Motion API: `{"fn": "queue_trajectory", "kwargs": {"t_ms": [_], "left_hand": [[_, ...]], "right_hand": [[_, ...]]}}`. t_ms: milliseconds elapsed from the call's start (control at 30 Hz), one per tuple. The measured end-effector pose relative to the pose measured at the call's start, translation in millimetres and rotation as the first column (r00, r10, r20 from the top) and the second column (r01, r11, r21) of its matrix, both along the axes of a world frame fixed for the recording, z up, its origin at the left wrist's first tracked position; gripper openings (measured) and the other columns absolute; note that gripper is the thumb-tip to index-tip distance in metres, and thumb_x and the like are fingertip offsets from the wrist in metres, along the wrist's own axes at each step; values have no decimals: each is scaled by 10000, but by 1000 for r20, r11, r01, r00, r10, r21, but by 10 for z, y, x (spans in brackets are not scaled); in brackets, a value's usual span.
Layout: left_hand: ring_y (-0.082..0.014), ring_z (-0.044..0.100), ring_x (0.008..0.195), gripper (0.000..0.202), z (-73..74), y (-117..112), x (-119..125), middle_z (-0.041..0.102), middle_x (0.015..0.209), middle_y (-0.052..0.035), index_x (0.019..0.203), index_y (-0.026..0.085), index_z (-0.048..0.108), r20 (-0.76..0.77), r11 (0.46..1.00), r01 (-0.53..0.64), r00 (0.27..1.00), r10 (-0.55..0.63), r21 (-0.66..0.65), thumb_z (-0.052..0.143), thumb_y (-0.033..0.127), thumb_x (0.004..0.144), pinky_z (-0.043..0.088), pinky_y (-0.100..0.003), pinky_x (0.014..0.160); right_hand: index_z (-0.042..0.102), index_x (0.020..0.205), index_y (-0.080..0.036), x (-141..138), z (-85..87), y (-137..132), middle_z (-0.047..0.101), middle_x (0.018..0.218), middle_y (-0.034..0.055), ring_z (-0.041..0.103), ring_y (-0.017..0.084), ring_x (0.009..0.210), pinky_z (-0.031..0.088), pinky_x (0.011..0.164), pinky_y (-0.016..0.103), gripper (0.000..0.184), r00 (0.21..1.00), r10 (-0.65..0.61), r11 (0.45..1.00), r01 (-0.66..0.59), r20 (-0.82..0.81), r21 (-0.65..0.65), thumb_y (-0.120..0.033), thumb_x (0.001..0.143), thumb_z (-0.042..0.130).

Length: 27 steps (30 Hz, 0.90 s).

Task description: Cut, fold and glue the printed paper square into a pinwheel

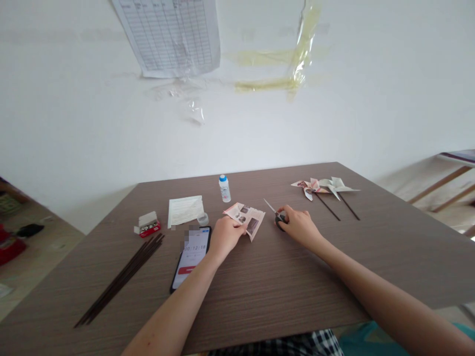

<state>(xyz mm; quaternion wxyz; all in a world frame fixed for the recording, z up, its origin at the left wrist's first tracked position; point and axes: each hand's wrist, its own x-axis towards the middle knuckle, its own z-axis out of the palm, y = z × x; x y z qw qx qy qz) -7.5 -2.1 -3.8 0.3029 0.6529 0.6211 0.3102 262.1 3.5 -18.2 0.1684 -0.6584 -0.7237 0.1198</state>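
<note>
My left hand [228,237] is closed on a pinkish printed sheet of paper [254,215], thumb on top, just above the table. The sheet has small pictures and text on it, and its near-left part is hidden behind my fingers. To the right, my right hand [300,225] grips the dark handles of a pair of scissors [280,220] at the tabletop. Their blades point away to the upper left, near the paper but apart from it. Whether the blades are fully together is too small to tell.
A glue bottle [224,189] with a blue cap stands behind the paper. Left lie a phone [193,257], a pale sheet [185,209], a small clear container [203,219], a red-and-white box [149,225] and several dark sticks [122,277]. Two paper pinwheels [310,187] lie far right.
</note>
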Motion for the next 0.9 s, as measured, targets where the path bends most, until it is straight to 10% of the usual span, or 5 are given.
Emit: {"fn": "queue_trajectory", "kwargs": {"t_ms": [133,267,400,900], "left_hand": [[-326,771,884,430,-16,-27,-12,740,719,-82,511,285,677,-176,998,-24,984,32,50,886,273,888,516,-385,861],[-388,753,1248,202,-21,-72,-1,777,1263,-177,808,223,748,-311,983,-90,941,136,157,943,180,837,553,-450,1085],[-501,627,1533,378,-25,-98,6,633,1652,-281,1176,184,791,-380,974,-78,912,156,213,940,122,834,493,-544,1249],[-405,551,1723,480,85,-171,21,604,1853,-108,1608,371,756,-616,932,328,705,-350,-154,637,335,1144,446,-686,1404]], "right_hand": [[867,1328,-252,50,16,26,911,1099,103,822,338,1084,431,1036,435,313,998,-14,1000,15,68,-9,-256,1054,718],[920,1304,-275,90,36,45,917,1215,128,820,355,1159,438,1051,458,329,993,-22,1000,23,113,-2,-234,1049,714],[940,1329,-292,110,58,46,908,1274,142,815,368,1175,443,1074,489,357,988,-17,1000,16,152,3,-229,1061,712],[936,1388,-322,278,65,149,882,1338,158,813,337,1260,437,1151,483,390,933,-12,999,23,359,-26,-170,1170,650]]}}
